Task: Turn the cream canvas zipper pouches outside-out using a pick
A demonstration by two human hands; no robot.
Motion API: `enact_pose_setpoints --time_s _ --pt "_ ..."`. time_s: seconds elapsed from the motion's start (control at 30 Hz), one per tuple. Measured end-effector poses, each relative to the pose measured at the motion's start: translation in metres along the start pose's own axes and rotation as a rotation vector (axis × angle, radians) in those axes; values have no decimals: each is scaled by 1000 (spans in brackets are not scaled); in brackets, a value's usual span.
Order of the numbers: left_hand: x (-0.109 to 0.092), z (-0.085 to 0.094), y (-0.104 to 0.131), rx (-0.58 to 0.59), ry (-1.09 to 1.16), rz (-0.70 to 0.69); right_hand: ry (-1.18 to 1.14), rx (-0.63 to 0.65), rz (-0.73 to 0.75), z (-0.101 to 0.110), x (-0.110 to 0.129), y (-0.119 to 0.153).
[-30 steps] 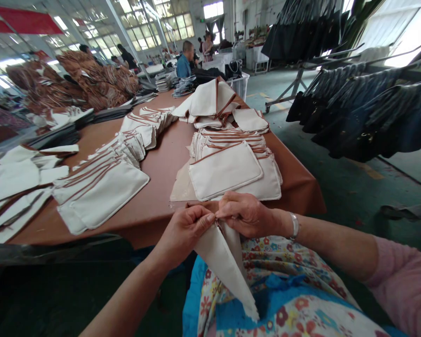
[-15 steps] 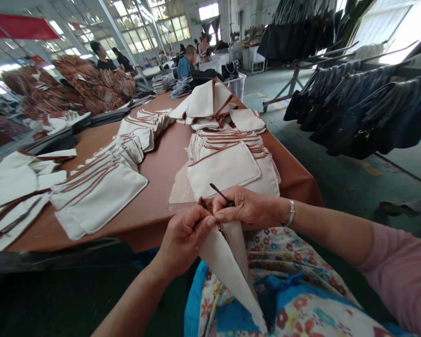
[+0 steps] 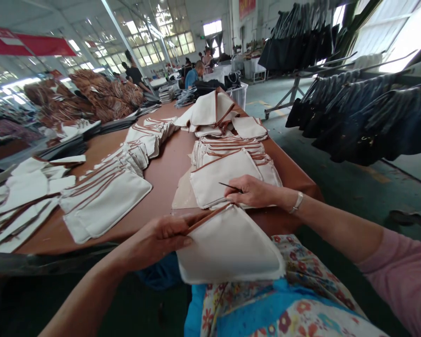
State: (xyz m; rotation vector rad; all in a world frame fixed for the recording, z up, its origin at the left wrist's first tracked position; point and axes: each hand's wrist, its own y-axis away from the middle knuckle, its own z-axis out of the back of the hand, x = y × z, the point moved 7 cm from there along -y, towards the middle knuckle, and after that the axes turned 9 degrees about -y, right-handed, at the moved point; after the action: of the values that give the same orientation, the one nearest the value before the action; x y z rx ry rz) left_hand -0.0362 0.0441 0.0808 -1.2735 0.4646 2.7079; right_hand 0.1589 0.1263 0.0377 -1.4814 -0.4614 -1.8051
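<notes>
A white fabric piece with a brown edge (image 3: 231, 248) hangs over my lap, in front of the table edge. My left hand (image 3: 170, 236) pinches its brown-edged left corner between thumb and fingers. At its top, my right hand (image 3: 250, 191) is closed around a thin dark pointed tool (image 3: 230, 186), with the fingertips at the fabric's upper corner. Just beyond my right hand lies a stack of similar white pieces (image 3: 222, 173) on the brown table.
Overlapping white pieces (image 3: 108, 203) spread along the left of the brown table (image 3: 168, 164). More white fabric (image 3: 210, 110) is heaped farther back. Brown bundles (image 3: 91, 96) lie back left. Racks of dark bags (image 3: 365, 117) stand at right. People are in the background.
My left hand has moved left, away from my right hand. The white piece, folded and narrow before, is now spread out flat between them. The view has shifted slightly.
</notes>
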Motion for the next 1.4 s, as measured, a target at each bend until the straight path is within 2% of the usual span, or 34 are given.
enact_pose_setpoints --time_s 0.07,0.1,0.2,0.27,0.37,0.43,0.57,0.67,0.73,0.8,0.87,1.0,1.1,1.17,1.27,1.4 --pt "-16 -14 -5 130 -87 -74 77 -66 127 -5 21 -10" --pt "-22 -20 -8 165 -109 -103 52 -53 183 -15 32 -14" --pt "-26 -32 -20 152 -4 -98 -33 66 299 -56 51 -20" --pt "-13 -38 -21 184 98 -14 -27 125 278 -78 44 -20" --pt "16 -41 -9 321 100 109 -91 190 98 -92 10 -16" --pt "35 -36 2 389 64 128 -205 158 -33 -87 -11 -10" --pt "62 -23 14 420 139 168 -421 -1 -262 -60 -45 5" --pt "63 -23 15 420 208 180 -502 -108 -317 -39 -66 13" --pt "56 -24 11 331 217 157 -465 -92 -298 -31 -73 14" --pt "47 -30 8 267 207 134 -327 -24 -229 -29 -69 13" --pt "38 -41 4 276 209 107 -206 13 -131 -28 -51 11" --pt "21 -59 -3 326 274 46 -263 56 -52 -38 -1 11" --pt "10 -64 -6 361 308 16 -188 142 -11 -52 21 13" --pt "7 -64 -7 359 300 13 -178 154 14 -56 23 14" --pt "8 -63 -8 300 244 42 -324 131 12 -55 15 16" --pt "11 -67 -11 311 290 54 -462 107 -71 -54 0 18"
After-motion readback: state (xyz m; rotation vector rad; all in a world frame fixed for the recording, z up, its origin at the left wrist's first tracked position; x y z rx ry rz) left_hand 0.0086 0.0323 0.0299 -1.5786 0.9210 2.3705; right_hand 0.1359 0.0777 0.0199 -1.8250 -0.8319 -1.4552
